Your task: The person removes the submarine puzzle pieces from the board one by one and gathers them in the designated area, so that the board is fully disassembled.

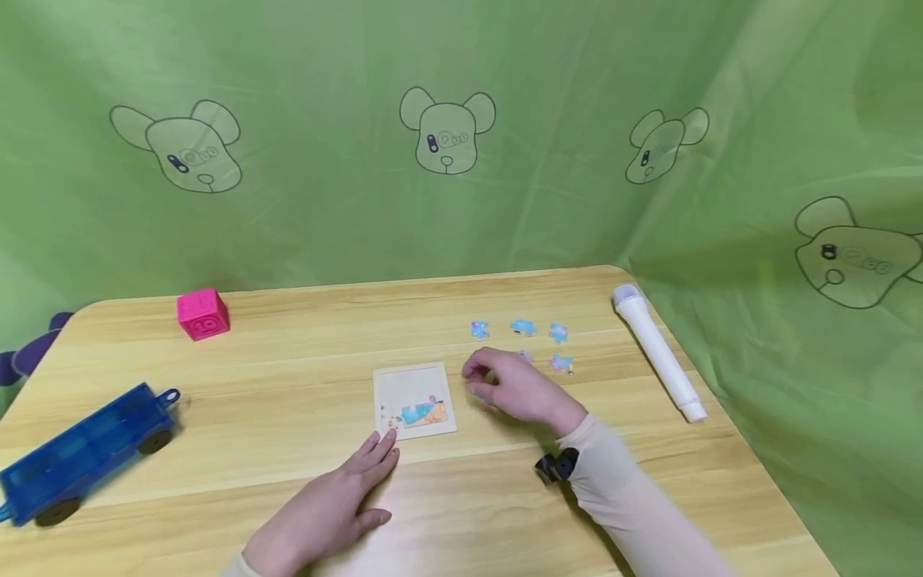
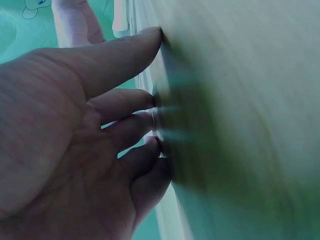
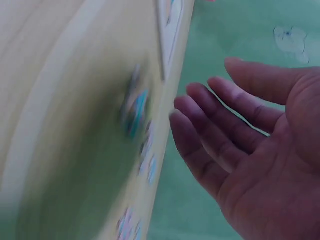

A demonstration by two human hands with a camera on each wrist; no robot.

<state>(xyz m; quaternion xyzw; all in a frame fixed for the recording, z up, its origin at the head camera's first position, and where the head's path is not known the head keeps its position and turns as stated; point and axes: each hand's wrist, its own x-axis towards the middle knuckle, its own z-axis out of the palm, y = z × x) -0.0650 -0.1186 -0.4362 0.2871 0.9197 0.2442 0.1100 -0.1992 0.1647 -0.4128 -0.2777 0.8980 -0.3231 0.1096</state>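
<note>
Left hand: nearest the viewer, lying flat on the wooden table, fingers straight and spread, fingertips pressed to the tabletop at the near left corner of the puzzle tray; holds nothing. Right hand: just right of the tray, raised slightly over the table, a pale sleeve behind it with a small black camera mount at the wrist; the wrist view shows the fingers loosely extended and apart, palm bare, gripping nothing, with a loose piece blurred on the table just below them. Puzzle tray: pale square board at table centre, between the two hands; only a strip of picture, blue and orange, is filled in along its lower edge, the rest of the tray bare, so the puzzle appears barely begun. Loose puzzle pieces: about five in view, blue, scattered beyond and right of the right hand, apart from the tray; judged as the bulk still to place. Blue toy wagon: near left edge. White marker: right edge, lying slantwise. Pink cube: far left. Green curtain with bear outlines: behind all.
</note>
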